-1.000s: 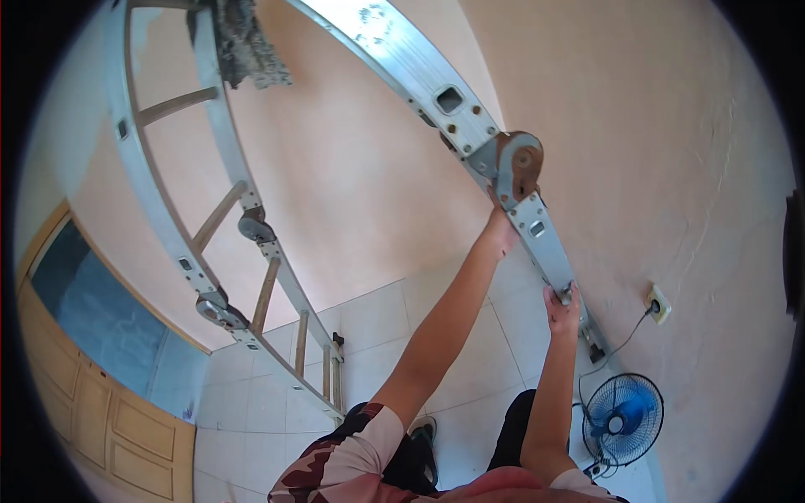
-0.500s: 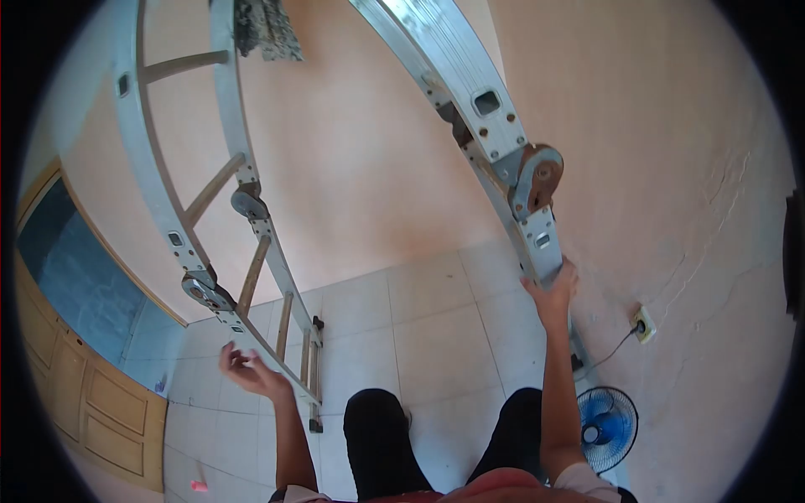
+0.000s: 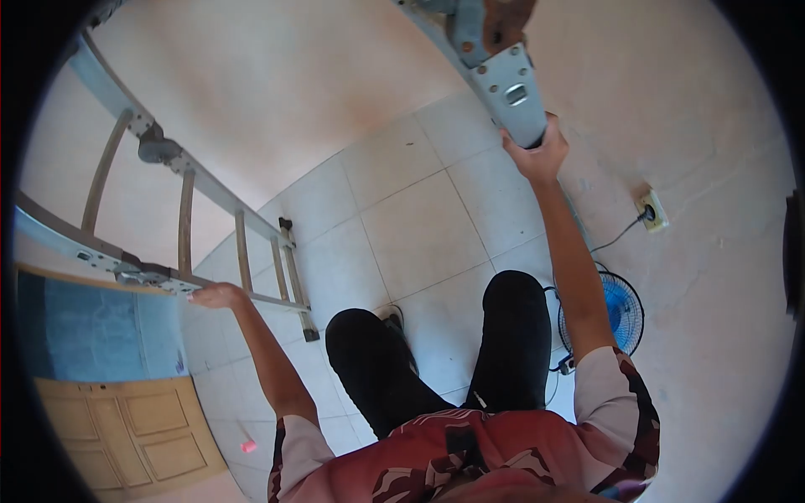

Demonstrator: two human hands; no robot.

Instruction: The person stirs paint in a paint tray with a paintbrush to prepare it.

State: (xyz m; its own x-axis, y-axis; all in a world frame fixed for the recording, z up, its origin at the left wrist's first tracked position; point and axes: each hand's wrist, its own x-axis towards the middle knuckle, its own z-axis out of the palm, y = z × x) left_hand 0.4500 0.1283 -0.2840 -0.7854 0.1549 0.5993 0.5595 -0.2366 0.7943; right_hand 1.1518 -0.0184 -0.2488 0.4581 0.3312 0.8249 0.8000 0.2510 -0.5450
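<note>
A folding aluminium ladder (image 3: pixel 233 205) stands bent over, one section on my left with its rubber-capped feet at the floor. My left hand (image 3: pixel 220 295) is against the near rail of that section, just below a hinge (image 3: pixel 144 270), with its fingers stretched out rather than wrapped round it. On the right, my right hand (image 3: pixel 539 152) is closed round the lower end of the other section's rail (image 3: pixel 511 92). Above that grip is a rusty hinge (image 3: pixel 495 25). The ladder's top is out of view.
Behind my right arm a blue fan (image 3: pixel 622 312) stands on the floor. Its cord runs to a wall socket (image 3: pixel 651 211). At the left are a wooden door (image 3: pixel 126 427) and a blue panel (image 3: pixel 92 327). A small pink object (image 3: pixel 248 446) lies on the tiles (image 3: pixel 419 235).
The view has tipped down and turned, so the ladder sits higher in it. My left hand has come up to the left rail. My right hand keeps its hold on the right rail.
</note>
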